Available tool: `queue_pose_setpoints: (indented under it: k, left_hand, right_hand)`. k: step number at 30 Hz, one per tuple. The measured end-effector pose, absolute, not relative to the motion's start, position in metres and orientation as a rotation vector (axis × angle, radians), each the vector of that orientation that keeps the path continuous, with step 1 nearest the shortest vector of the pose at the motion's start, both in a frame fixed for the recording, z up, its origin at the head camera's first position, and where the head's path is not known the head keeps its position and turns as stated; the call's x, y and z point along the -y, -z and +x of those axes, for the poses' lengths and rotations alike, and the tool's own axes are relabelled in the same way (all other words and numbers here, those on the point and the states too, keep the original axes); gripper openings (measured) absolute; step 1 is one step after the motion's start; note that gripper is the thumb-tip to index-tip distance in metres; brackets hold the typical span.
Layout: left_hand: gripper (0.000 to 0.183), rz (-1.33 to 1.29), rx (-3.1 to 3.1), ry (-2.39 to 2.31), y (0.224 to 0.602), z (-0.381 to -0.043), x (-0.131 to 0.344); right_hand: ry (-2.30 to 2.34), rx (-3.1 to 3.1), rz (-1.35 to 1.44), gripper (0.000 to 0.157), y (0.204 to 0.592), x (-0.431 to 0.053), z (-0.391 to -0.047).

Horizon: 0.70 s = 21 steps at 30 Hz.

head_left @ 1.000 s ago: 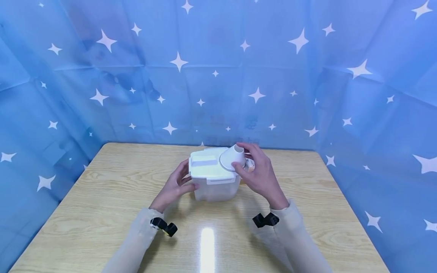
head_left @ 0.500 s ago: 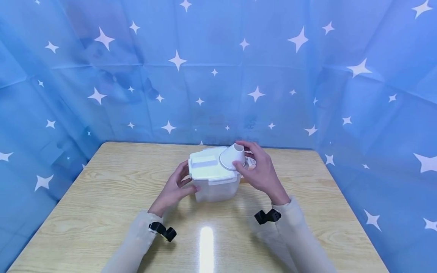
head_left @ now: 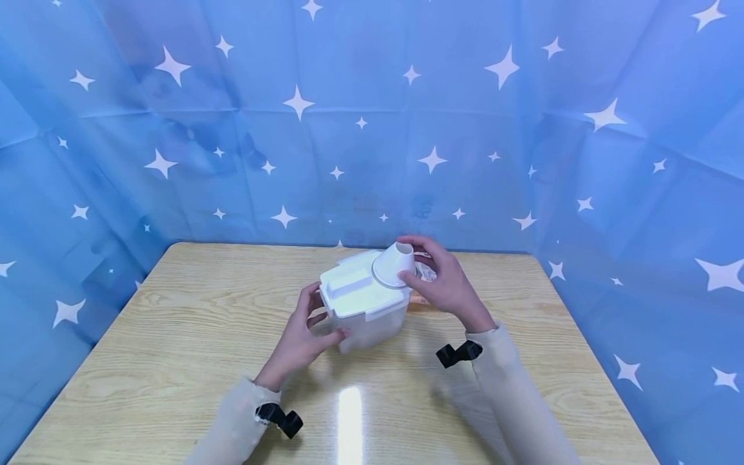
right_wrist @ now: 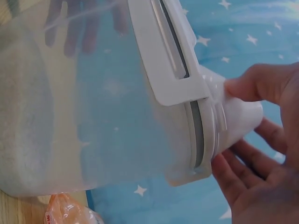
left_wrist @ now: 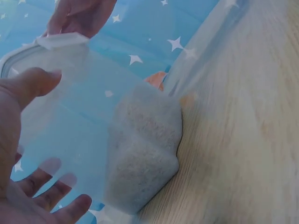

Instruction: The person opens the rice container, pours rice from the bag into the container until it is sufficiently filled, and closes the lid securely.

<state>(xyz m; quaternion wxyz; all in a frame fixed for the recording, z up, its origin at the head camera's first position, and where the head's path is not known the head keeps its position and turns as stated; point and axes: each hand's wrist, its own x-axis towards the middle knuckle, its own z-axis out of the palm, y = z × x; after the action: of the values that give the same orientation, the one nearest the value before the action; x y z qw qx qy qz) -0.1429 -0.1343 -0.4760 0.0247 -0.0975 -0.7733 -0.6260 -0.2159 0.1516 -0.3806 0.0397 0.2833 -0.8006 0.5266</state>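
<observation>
A translucent storage box (head_left: 372,328) with a white clip-down lid (head_left: 351,292) stands on the table in the head view. Pale grains (left_wrist: 142,156) show through its lower part in the left wrist view. On the lid's right end sits a white cone-shaped cup (head_left: 392,265), narrow end up. My left hand (head_left: 301,339) holds the box's left end, thumb on the near side and fingers round the far side. With thumb and fingers on either side, my right hand (head_left: 446,283) grips the white cone-shaped cup, as the right wrist view also shows.
An orange plastic package (right_wrist: 70,211) lies on the table behind the box's right end, mostly hidden in the head view. The wooden table (head_left: 192,323) ends at a blue star-patterned curtain (head_left: 360,174) at the back and sides.
The box has turned a little, its left end swinging toward me along with my left hand. My right hand stays on the white cone-shaped cup.
</observation>
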Motion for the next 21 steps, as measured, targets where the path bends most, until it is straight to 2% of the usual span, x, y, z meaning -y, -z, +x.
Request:
queue_pose_setpoints:
  k: [12, 17, 21]
  left_hand:
    - [0.098, -0.217, 2.431, 1.788, 0.473, -0.128, 0.116]
    - [0.104, -0.238, 2.44, 1.78, 0.472, -0.129, 0.119]
    - [0.1, -0.307, 2.471, 1.802, 0.471, -0.133, 0.128]
  right_hand:
    - [-1.657, 2.481, 0.92, 0.052, 0.378, -0.156, -0.224]
    - [-1.66, 2.479, 0.931, 0.053, 0.378, -0.156, -0.224]
    - [-1.597, 2.497, 0.947, 0.053, 0.375, -0.155, -0.223]
